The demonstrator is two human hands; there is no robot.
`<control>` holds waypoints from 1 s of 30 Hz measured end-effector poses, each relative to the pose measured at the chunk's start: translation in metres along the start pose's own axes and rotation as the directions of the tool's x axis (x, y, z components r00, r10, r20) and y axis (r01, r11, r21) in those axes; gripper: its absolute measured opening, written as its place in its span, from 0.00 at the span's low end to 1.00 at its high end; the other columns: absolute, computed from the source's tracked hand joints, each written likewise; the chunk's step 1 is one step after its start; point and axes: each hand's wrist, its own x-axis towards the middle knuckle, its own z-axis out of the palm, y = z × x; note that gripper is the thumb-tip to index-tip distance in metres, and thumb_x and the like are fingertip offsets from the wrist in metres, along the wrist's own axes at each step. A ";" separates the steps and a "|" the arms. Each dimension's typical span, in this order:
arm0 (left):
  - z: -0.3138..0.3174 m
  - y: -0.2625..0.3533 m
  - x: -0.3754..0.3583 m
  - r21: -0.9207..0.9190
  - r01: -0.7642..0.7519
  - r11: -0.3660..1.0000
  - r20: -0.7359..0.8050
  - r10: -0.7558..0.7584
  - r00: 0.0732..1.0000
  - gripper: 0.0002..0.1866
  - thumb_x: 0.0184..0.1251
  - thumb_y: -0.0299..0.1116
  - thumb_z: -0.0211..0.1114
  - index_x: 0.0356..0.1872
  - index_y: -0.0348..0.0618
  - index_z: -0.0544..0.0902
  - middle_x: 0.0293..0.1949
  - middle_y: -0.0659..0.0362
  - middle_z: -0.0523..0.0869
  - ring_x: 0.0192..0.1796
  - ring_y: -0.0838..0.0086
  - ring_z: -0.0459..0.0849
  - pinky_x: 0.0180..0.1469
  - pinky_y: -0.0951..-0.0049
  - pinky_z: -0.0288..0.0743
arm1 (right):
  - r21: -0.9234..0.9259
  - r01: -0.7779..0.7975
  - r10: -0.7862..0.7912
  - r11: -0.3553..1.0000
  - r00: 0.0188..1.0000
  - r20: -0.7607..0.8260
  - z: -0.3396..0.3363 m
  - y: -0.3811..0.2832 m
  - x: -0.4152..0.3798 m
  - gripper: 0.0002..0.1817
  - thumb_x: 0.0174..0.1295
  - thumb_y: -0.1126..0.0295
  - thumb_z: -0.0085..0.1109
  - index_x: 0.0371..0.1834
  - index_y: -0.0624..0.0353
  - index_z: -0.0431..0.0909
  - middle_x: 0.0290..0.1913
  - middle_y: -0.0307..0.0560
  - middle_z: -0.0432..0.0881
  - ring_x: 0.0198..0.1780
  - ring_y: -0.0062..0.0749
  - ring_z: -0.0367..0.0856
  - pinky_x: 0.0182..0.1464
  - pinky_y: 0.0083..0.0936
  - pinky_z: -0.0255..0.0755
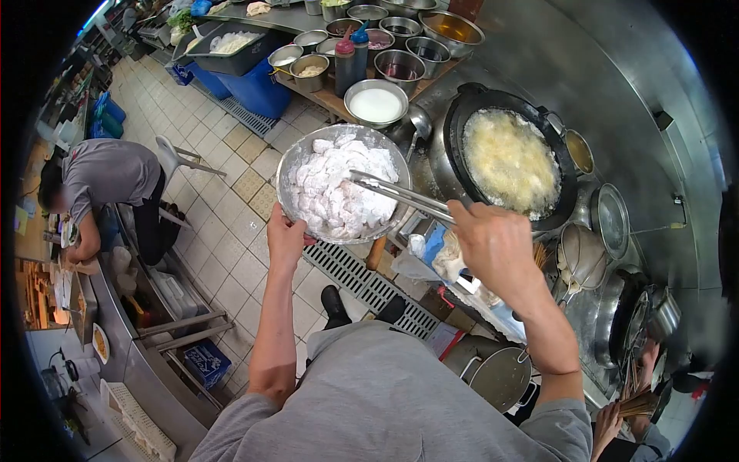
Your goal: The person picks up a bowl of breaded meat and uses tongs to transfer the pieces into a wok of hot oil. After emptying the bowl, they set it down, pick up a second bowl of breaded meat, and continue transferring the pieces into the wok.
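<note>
A metal bowl (399, 160) heaped with flour-coated pieces (332, 192) is held out in front of me. My left hand (285, 237) grips its near left rim, thumb up by the edge and fingers underneath. My right hand (493, 245) is closed around metal tongs (412, 199), whose tips reach into the white pieces. Right of the bowl stands a black wok (568, 196) with bubbling, foaming yellow oil (512, 162). A bowl of white liquid (376, 103) sits just beyond the metal bowl, beside a ladle (419, 122).
Several ingredient bowls (400, 68) and two squeeze bottles (346, 68) crowd the far counter. At right are a strainer (583, 254) and a large pot (500, 379). A person (115, 173) bends over the left counter; another person's hand (608, 427) shows at lower right. A floor grate (362, 289) runs below.
</note>
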 end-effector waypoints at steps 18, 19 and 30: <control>0.002 0.000 -0.001 -0.024 -0.013 1.000 -0.001 0.013 1.000 0.29 0.60 0.18 0.53 0.66 0.34 0.67 0.38 0.50 0.85 0.28 0.68 0.87 0.24 0.72 0.85 | -0.201 -0.766 0.775 0.610 0.630 -0.050 0.066 0.247 -0.042 0.13 0.60 0.62 0.60 0.40 0.59 0.85 0.37 0.60 0.87 0.43 0.56 0.87 0.47 0.47 0.79; 0.001 0.001 -0.002 -0.012 -0.009 1.000 0.003 0.009 1.000 0.29 0.59 0.18 0.53 0.66 0.33 0.66 0.40 0.49 0.86 0.29 0.68 0.88 0.24 0.73 0.86 | -0.176 -0.794 0.798 0.582 0.599 -0.069 0.075 0.253 -0.040 0.14 0.61 0.61 0.59 0.41 0.59 0.85 0.39 0.60 0.87 0.44 0.56 0.87 0.48 0.48 0.79; 0.002 0.003 -0.005 -0.051 -0.032 0.998 -0.002 0.032 0.999 0.29 0.59 0.19 0.54 0.65 0.38 0.67 0.39 0.50 0.85 0.30 0.69 0.87 0.28 0.71 0.86 | 0.268 -0.546 0.542 0.794 0.835 0.094 -0.003 0.116 -0.045 0.19 0.59 0.61 0.65 0.52 0.57 0.85 0.36 0.61 0.86 0.40 0.54 0.86 0.44 0.42 0.77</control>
